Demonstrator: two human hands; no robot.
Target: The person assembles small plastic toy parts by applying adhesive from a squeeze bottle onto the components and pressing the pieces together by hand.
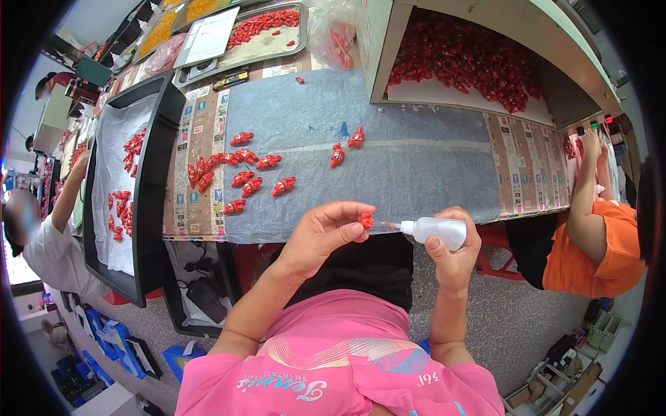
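Observation:
Between the thumb and fingers of my left hand (326,234) is a small red plastic figure (365,220). My right hand (454,253) is wrapped round a white squeeze bottle (441,232) with a thin nozzle. The nozzle points left at the figure; whether its tip touches cannot be made out. Both hands are over the front edge of a blue-grey cloth (430,180). Several similar red figures (284,186) lie loose on the cloth's left part, and two more, including a red figure (337,155), lie near its middle.
A black tray (149,201) lined with white holds red pieces on the left. At the back right, an open box (378,55) contains a heap of red pieces. A metal tray (303,35) of red pieces stands behind. One person (590,243) sits right, another person (55,249) left.

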